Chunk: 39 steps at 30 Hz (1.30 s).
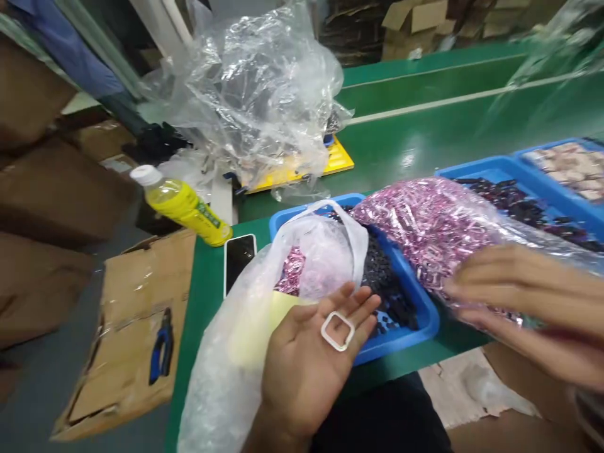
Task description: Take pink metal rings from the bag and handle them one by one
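Observation:
My left hand (306,358) is palm up, its fingers stretched out. A small white square frame (325,335) with rounded corners lies across the fingers, not gripped. Motion smears my right hand (533,302) at the right, against the clear bag of shiny pink pieces (425,220); whether it holds anything cannot be made out. Under the left hand and forearm spreads a whitish plastic bag (217,384), with pink pieces (293,267) and a pale yellow patch showing in it. Behind it stands a blue tray (427,327) of small black parts (380,264).
More blue trays (500,165) are at the right. A phone (239,255) and a yellow-labelled bottle (184,204) sit on the left. Crumpled clear plastic (264,82) covers part of a yellow board (340,157). Blue-handled pliers (162,349) lie on a cardboard box (132,321).

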Each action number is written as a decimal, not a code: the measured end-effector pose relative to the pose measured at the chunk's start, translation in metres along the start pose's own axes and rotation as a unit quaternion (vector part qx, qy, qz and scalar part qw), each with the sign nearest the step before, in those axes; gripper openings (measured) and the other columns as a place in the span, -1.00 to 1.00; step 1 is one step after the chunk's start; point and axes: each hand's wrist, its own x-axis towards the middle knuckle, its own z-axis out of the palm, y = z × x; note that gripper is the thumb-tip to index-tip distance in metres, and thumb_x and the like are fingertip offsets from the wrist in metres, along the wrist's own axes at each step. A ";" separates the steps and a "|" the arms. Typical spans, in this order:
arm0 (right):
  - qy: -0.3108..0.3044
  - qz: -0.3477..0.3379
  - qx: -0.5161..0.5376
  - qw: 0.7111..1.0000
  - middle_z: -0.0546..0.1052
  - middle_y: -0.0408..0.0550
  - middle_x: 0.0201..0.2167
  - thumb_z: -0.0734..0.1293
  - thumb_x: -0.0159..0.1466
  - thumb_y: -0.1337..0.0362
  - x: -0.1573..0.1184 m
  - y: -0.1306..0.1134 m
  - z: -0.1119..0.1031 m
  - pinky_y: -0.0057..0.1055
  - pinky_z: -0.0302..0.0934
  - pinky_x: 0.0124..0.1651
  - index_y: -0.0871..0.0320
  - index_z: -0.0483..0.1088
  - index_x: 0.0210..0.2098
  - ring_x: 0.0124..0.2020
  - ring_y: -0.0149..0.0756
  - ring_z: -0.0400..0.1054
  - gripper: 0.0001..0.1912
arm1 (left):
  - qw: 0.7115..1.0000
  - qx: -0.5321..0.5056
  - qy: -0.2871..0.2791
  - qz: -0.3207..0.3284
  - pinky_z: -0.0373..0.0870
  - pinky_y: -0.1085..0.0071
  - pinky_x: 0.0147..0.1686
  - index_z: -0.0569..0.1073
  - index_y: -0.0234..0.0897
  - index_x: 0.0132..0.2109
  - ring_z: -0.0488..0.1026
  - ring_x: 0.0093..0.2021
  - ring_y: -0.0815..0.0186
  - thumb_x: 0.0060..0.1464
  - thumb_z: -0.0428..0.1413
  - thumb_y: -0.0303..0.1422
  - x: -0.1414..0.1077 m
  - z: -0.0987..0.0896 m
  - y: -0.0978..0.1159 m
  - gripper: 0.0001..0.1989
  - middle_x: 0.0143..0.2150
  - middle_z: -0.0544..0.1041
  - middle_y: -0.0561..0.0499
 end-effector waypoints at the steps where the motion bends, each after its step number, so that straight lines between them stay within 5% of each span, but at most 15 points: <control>1: -0.042 -0.052 0.042 0.997 0.51 -0.02 -0.15 0.37 0.22 0.40 0.005 -0.014 0.015 -0.27 0.26 -0.02 0.15 0.48 -0.12 -0.09 -0.19 0.35 -0.77 | 1.000 -0.008 -0.015 -0.002 0.26 0.16 0.10 0.23 -0.69 0.08 0.16 0.18 -0.13 0.14 -0.11 -0.43 -0.001 0.001 -0.001 -0.57 0.14 0.20 -0.49; 3: -0.098 -0.098 0.106 0.985 0.46 -0.01 -0.06 0.34 0.23 0.44 0.014 -0.030 0.047 -0.22 0.21 0.04 0.20 0.41 -0.03 0.00 -0.19 0.28 -0.70 | 1.000 -0.012 -0.017 -0.007 0.31 0.28 0.03 0.25 -0.70 0.09 0.30 0.08 0.00 0.16 -0.10 -0.40 -0.004 0.001 -0.003 -0.56 0.05 0.28 -0.44; 8: -0.073 -0.075 0.233 0.967 0.52 -0.10 -0.26 0.32 0.24 0.47 0.022 -0.039 0.104 -0.24 0.16 0.03 0.21 0.44 -0.20 -0.16 -0.32 0.35 -0.86 | 0.999 0.021 -0.029 0.015 0.36 0.56 -0.25 0.31 -0.67 0.09 0.41 -0.20 0.34 0.20 -0.14 -0.43 -0.008 -0.006 -0.004 -0.59 -0.11 0.39 -0.28; 11: -0.018 0.058 0.358 0.932 0.52 -0.15 -0.40 0.34 0.23 0.43 0.018 -0.043 0.114 -0.34 0.23 -0.13 0.17 0.45 -0.32 -0.31 -0.37 0.38 -0.94 | 0.983 0.141 -0.073 0.088 0.30 0.42 0.01 0.34 -0.64 0.08 0.32 0.05 0.18 0.19 -0.11 -0.46 -0.012 -0.013 -0.004 -0.61 0.04 0.35 -0.34; 14: 0.017 0.191 0.479 0.857 0.52 -0.15 -0.43 0.37 0.23 0.37 0.014 -0.047 0.115 -0.42 0.28 -0.23 0.10 0.47 -0.35 -0.34 -0.36 0.39 -0.96 | 0.939 0.301 -0.057 0.159 0.22 0.30 0.12 0.42 -0.48 0.05 0.23 0.15 0.05 0.19 0.00 -0.47 -0.017 -0.019 -0.006 -0.69 0.08 0.36 -0.26; 18: 0.044 0.199 0.562 0.801 0.51 -0.12 -0.42 0.38 0.22 0.37 0.012 -0.047 0.118 -0.34 0.29 -0.13 0.09 0.48 -0.30 -0.27 -0.31 0.39 -0.93 | 0.887 0.407 0.008 0.219 0.39 0.38 -0.06 0.56 -0.31 -0.18 0.37 0.02 0.07 0.12 0.14 -0.49 -0.022 -0.019 -0.006 -0.87 -0.03 0.46 -0.14; 22: 0.048 0.173 0.569 0.802 0.48 -0.11 -0.42 0.35 0.24 0.41 0.011 -0.045 0.121 -0.35 0.28 -0.19 0.08 0.48 -0.28 -0.31 -0.34 0.34 -0.89 | 0.864 0.440 0.022 0.243 0.42 0.41 -0.08 0.58 -0.29 -0.24 0.39 0.00 0.08 0.06 0.17 -0.55 -0.024 -0.015 -0.005 -0.86 -0.06 0.47 -0.14; 27: 0.049 0.159 0.559 0.812 0.46 -0.13 -0.43 0.32 0.26 0.42 0.010 -0.043 0.123 -0.36 0.24 -0.15 0.08 0.46 -0.28 -0.30 -0.37 0.31 -0.88 | 0.764 0.543 0.071 0.341 0.40 0.38 -0.07 0.59 -0.27 -0.28 0.44 -0.10 0.08 0.00 0.24 -0.53 -0.028 -0.013 -0.006 -0.89 -0.18 0.52 -0.13; 30: 0.046 0.154 0.544 0.823 0.45 -0.14 -0.41 0.30 0.27 0.43 0.010 -0.041 0.122 -0.36 0.23 -0.15 0.07 0.46 -0.26 -0.28 -0.36 0.31 -0.85 | 0.742 0.563 0.070 0.358 0.42 0.42 -0.12 0.60 -0.24 -0.30 0.46 -0.16 0.12 -0.02 0.26 -0.52 -0.029 -0.011 -0.007 -0.89 -0.24 0.53 -0.09; 32: 0.031 0.122 0.512 0.850 0.47 -0.11 -0.36 0.28 0.28 0.44 0.009 -0.039 0.120 -0.32 0.23 -0.14 0.07 0.45 -0.19 -0.26 -0.33 0.32 -0.82 | 0.771 0.530 0.088 0.342 0.45 0.48 -0.22 0.60 -0.25 -0.33 0.48 -0.24 0.18 -0.02 0.25 -0.54 -0.028 -0.009 -0.006 -0.89 -0.29 0.54 -0.08; 36: -0.013 0.023 0.406 0.914 0.48 0.01 -0.23 0.39 0.19 0.36 0.008 -0.036 0.115 -0.19 0.22 -0.12 0.13 0.35 0.05 -0.23 -0.20 0.34 -0.57 | 0.906 0.367 0.078 0.197 0.38 0.61 -0.53 0.56 -0.30 -0.36 0.43 -0.53 0.35 0.01 0.22 -0.49 -0.023 -0.011 -0.001 -0.97 -0.47 0.49 -0.05; 39: 0.001 0.030 0.376 0.926 0.50 -0.02 -0.32 0.41 0.20 0.33 0.007 -0.036 0.114 -0.22 0.21 -0.20 0.13 0.38 0.02 -0.30 -0.22 0.35 -0.61 | 0.927 0.334 0.052 0.162 0.37 0.58 -0.50 0.49 -0.38 -0.42 0.39 -0.54 0.35 0.05 0.20 -0.42 -0.018 -0.017 0.002 -0.88 -0.54 0.43 -0.06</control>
